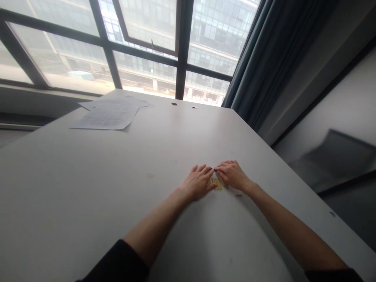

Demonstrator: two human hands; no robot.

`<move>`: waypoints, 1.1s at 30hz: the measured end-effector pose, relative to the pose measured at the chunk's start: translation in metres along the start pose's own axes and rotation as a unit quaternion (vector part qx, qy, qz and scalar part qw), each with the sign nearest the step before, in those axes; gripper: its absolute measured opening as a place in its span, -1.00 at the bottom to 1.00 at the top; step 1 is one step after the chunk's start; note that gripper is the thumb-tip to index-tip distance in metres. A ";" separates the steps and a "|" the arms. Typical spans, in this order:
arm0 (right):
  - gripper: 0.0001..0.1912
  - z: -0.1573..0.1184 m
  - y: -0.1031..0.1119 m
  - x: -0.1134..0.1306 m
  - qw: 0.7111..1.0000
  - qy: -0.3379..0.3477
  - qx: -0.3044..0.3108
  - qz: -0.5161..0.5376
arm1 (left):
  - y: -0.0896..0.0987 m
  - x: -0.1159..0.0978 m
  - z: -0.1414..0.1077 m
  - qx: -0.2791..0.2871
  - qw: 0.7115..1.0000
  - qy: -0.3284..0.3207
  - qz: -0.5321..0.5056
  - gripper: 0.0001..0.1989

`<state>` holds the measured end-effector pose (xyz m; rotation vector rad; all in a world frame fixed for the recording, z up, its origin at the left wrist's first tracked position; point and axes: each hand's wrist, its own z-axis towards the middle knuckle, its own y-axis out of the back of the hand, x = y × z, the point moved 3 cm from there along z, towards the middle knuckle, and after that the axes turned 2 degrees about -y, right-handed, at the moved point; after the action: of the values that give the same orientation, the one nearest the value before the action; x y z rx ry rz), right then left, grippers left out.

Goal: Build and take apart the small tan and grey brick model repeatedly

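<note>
My left hand (199,182) lies palm down on the white table, fingers stretched forward and thumb out to the right. Its thumb and forefinger touch a small yellow patterned sheet (217,183), partly covered by both hands. Just to the right, my right hand (232,173) is closed, its fingers bent and pressed together towards the left fingertips. A tiny dark spot shows where the two hands' fingertips nearly meet; what it belongs to is too small to make out. Beside the right wrist lies a small white piece (238,194).
Printed paper sheets (108,115) overlap at the far left of the table (117,168). Two round holes are near its back edge. Windows (147,70) rise behind it, with a dark curtain (264,58) on the right. A grey chair-like shape (340,152) stands beyond the right edge.
</note>
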<state>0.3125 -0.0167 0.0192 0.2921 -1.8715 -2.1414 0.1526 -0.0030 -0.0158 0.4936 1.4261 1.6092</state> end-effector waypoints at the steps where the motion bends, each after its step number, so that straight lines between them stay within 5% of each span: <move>1: -0.76 0.000 0.001 0.000 1.000 -0.001 -0.006 0.005 | 0.000 0.000 0.000 0.000 1.000 0.000 -0.012 -0.43; 6: -0.76 -0.011 0.009 -0.003 0.991 -0.042 -0.083 0.098 | 0.016 0.013 -0.015 -0.023 0.989 0.030 -0.142 -0.38; 9: -0.73 -0.025 0.006 -0.016 0.940 -0.114 -0.183 0.264 | 0.035 0.046 -0.048 -0.105 0.954 0.108 -0.260 -0.32; 11: -0.66 -0.033 0.000 -0.032 0.864 -0.190 -0.252 0.392 | 0.052 0.076 -0.080 -0.182 0.901 0.166 -0.358 -0.26; 14: -0.54 -0.038 -0.008 -0.050 0.698 -0.286 -0.355 0.552 | 0.091 0.118 -0.136 -0.358 0.755 0.257 -0.485 -0.16; 16: -0.48 -0.037 -0.002 -0.048 0.635 -0.289 -0.393 0.599 | 0.124 0.125 -0.168 -0.431 0.725 0.251 -0.476 -0.18; 18: -0.43 -0.035 0.013 -0.029 0.660 -0.231 -0.399 0.593 | 0.155 0.113 -0.192 -0.470 0.758 0.196 -0.407 -0.21; 20: -0.35 -0.036 0.031 0.006 0.759 -0.124 -0.349 0.535 | 0.172 0.086 -0.205 -0.415 0.847 0.128 -0.307 -0.21; 22: -0.16 -0.040 0.038 0.052 0.876 0.008 -0.239 0.418 | 0.165 0.054 -0.209 -0.252 0.947 0.102 -0.168 -0.05; 24: -0.01 -0.048 0.031 0.095 0.944 0.141 -0.099 0.280 | 0.143 0.026 -0.211 -0.087 0.995 0.030 -0.046 0.09; 26: 0.00 -0.055 0.015 0.125 0.951 0.237 0.046 0.194 | 0.115 0.013 -0.213 0.055 0.998 -0.008 -0.008 0.09; 28: -0.03 -0.059 -0.001 0.139 0.938 0.268 0.142 0.170 | 0.093 0.010 -0.215 0.138 0.990 -0.018 -0.006 0.06; 33: -0.06 -0.059 -0.013 0.137 0.929 0.251 0.201 0.182 | 0.076 0.017 -0.219 0.178 0.984 -0.006 -0.024 0.04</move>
<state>0.2019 -0.1166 0.0026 0.4808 -1.8501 -1.2803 -0.0541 -0.1086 -0.0053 0.6662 1.7136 1.3131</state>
